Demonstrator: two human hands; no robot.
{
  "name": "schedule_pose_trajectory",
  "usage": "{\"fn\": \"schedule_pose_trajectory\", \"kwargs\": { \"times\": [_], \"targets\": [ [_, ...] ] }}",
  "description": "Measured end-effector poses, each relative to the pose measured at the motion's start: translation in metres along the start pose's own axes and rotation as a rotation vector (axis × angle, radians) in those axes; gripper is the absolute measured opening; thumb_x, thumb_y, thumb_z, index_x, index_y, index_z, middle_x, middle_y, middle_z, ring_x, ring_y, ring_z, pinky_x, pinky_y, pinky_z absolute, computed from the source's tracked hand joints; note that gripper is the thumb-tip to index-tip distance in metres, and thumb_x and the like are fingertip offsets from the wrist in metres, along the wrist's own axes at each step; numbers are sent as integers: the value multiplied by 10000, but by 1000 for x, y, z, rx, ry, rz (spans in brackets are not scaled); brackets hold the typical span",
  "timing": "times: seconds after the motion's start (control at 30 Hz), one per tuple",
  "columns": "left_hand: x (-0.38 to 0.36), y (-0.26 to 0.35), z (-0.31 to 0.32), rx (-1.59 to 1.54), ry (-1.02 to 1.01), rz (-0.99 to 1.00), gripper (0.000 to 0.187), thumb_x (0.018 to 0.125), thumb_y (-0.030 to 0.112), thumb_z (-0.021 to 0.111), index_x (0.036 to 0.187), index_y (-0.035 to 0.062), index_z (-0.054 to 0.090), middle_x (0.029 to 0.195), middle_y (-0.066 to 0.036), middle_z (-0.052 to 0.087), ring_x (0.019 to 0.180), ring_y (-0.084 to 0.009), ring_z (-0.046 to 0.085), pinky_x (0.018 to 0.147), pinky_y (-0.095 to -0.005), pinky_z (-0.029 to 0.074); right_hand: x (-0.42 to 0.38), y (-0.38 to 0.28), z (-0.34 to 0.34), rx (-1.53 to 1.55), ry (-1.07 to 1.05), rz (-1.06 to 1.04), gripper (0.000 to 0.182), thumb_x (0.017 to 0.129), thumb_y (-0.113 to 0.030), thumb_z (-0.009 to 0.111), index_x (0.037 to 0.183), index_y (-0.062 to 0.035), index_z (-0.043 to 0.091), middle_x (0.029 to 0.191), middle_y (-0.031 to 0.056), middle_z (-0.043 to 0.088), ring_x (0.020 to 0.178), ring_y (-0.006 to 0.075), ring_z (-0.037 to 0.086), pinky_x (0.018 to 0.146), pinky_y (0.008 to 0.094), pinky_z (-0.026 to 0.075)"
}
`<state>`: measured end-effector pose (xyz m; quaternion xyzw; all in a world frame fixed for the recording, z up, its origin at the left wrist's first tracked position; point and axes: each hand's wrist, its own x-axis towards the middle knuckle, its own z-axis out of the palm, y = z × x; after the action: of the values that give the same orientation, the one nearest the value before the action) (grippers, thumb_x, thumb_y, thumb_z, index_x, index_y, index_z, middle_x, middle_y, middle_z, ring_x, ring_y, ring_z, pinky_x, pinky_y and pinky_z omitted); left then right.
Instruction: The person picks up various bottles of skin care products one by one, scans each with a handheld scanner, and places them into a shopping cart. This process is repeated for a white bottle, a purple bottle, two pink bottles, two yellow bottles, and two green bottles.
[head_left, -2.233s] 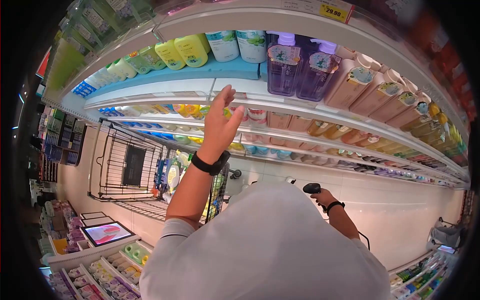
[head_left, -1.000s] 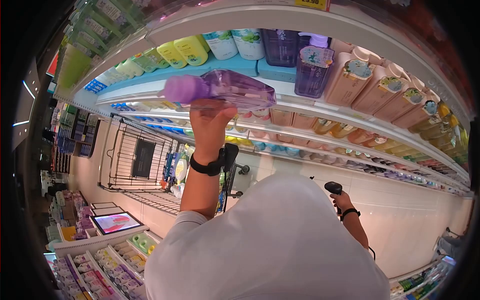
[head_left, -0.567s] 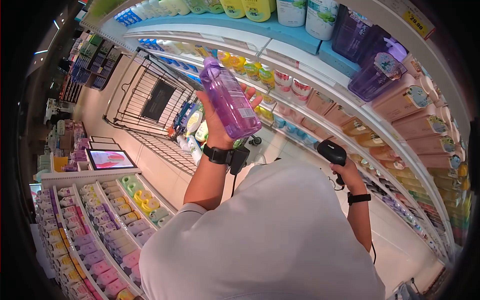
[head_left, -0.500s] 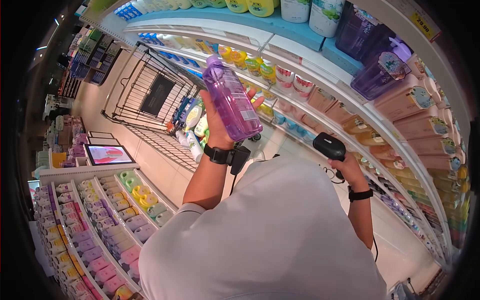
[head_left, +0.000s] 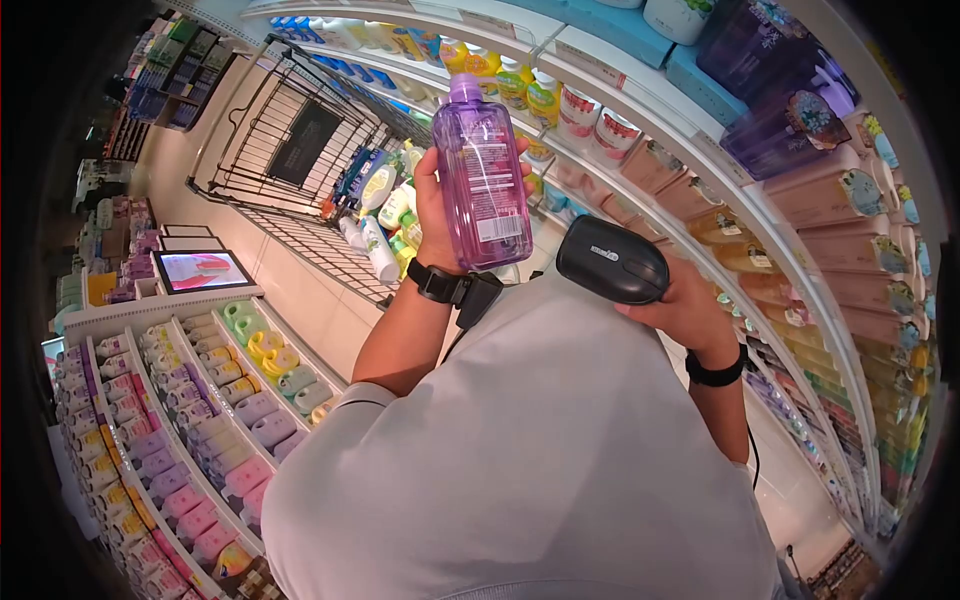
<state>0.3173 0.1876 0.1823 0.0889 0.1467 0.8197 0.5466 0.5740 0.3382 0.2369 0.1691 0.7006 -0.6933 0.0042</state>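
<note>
My left hand [head_left: 436, 215] is wrapped round a clear purple bottle [head_left: 484, 180] with a lilac cap, held upright with its printed label and barcode toward me. Fingertips show at the bottle's right side. In my right hand [head_left: 690, 305] is a black handheld scanner [head_left: 612, 262], rounded and glossy, pointing left toward the lower part of the bottle. A small gap separates scanner and bottle. Both wrists wear black straps, and a dark box sits on the left one.
A wire shopping cart [head_left: 290, 150] holding several bottles stands beyond my left hand. Shelves of bottles [head_left: 650, 120] curve along the right. At lower left is a display rack [head_left: 190, 400] of products, with a small screen [head_left: 203, 271] behind it.
My right hand has brought the scanner up and left, closer to the bottle. The bottle has turned more upright, its label facing me more squarely.
</note>
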Motion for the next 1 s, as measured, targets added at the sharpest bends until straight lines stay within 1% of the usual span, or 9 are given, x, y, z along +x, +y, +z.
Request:
{"fn": "schedule_pose_trajectory", "kwargs": {
  "times": [0.17,0.23,0.3,0.57,0.63,0.73,0.8,0.93,1.0],
  "targets": [
    [2,1,6,59,-19,57,849,870,660,526,1407,15,394,1304,-222,534,1092,-335,618,885,-473,552,3,-1,7,-62,19,-9,496,762,-96,769,1224,-20,604,1096,24,660,980,95,564,900,270,450],
    [3,1,9,92,4,89,843,853,678,547,1387,35,431,1257,-199,573,1063,-321,638,849,-465,568,3,-1,9,52,47,5,403,773,-48,744,1156,-8,622,1067,-2,644,959,90,545,884,252,431],
    [4,4,8,131,3,111,853,817,678,608,1382,59,442,1246,-191,581,1093,-325,629,862,-483,566,3,1,10,74,62,-3,437,775,-68,740,1190,-18,614,1070,4,650,960,88,548,886,253,434],
    [10,11,6,127,-34,126,874,821,706,562,1389,53,442,1266,-209,576,1113,-363,590,933,-500,514,8,3,14,12,45,24,440,777,-91,720,1201,-44,615,1041,-1,658,933,85,552,866,250,437],
    [10,11,9,138,-20,139,869,826,709,549,1390,56,443,1264,-206,577,1109,-364,590,932,-500,513,10,2,18,-6,64,27,327,786,-42,697,1106,-15,636,1032,-20,638,941,81,536,870,251,426],
    [10,9,13,174,11,181,834,830,713,544,1360,73,473,1181,-187,618,1040,-317,645,842,-467,572,13,6,20,9,72,19,311,784,-45,690,1089,-13,639,1023,-19,639,936,83,535,865,253,428],
    [10,12,5,145,-84,164,858,854,720,493,1398,59,435,1272,-201,572,1121,-360,590,933,-496,514,16,4,21,20,63,13,319,782,-49,688,1095,-11,638,1030,-17,639,940,85,535,870,252,427],
    [8,12,8,164,-94,173,859,860,725,480,1398,57,433,1282,-203,563,1135,-359,588,938,-494,517,21,4,24,-6,79,-29,418,766,-115,707,1171,-49,625,1028,22,668,924,114,577,872,267,445],
    [6,12,15,248,28,223,857,823,738,527,1353,66,477,1178,-178,619,1032,-307,648,839,-454,574,23,2,25,0,76,-19,418,767,-112,704,1173,-48,626,1036,22,666,931,112,576,878,267,443]
  ]
}}
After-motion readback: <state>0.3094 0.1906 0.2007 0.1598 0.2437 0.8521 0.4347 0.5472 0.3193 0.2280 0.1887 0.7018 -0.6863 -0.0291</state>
